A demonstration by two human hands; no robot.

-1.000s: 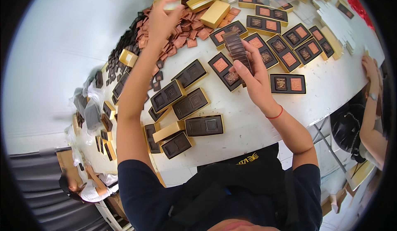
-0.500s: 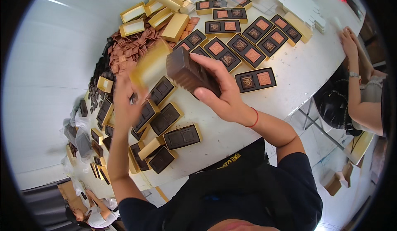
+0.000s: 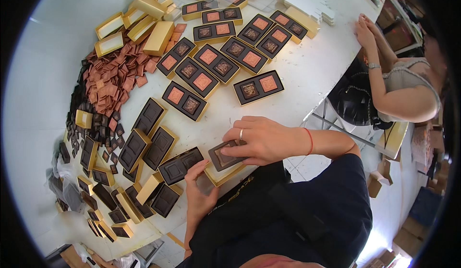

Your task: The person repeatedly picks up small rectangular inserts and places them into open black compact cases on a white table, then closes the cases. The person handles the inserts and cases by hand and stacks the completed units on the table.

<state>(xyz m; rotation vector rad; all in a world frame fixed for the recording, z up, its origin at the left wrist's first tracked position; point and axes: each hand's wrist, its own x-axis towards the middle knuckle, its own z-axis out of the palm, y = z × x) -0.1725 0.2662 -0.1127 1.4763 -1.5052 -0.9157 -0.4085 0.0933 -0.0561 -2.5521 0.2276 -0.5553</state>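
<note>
My right hand (image 3: pixel 261 138) lies over a dark brown two-cell insert tray (image 3: pixel 224 156) and presses it into a gold box (image 3: pixel 222 176) at the table's near edge. My left hand (image 3: pixel 199 191) holds the left end of that gold box from below, fingers against the tray's edge. Just to the left lie several gold boxes with empty dark trays (image 3: pixel 180 165). Farther back stand filled boxes (image 3: pixel 258 86) showing one copper square and one dark square each.
A heap of copper square packets (image 3: pixel 113 78) and dark square packets (image 3: pixel 96 124) lies at the left. Empty gold boxes and lids (image 3: pixel 144 13) sit at the far left. Another person's hands (image 3: pixel 365 28) rest on the white table (image 3: pixel 312 71) at the right.
Both hands came down from mid-air over the table to the near edge. The dark tray held up earlier now sits in the gold box under my right hand.
</note>
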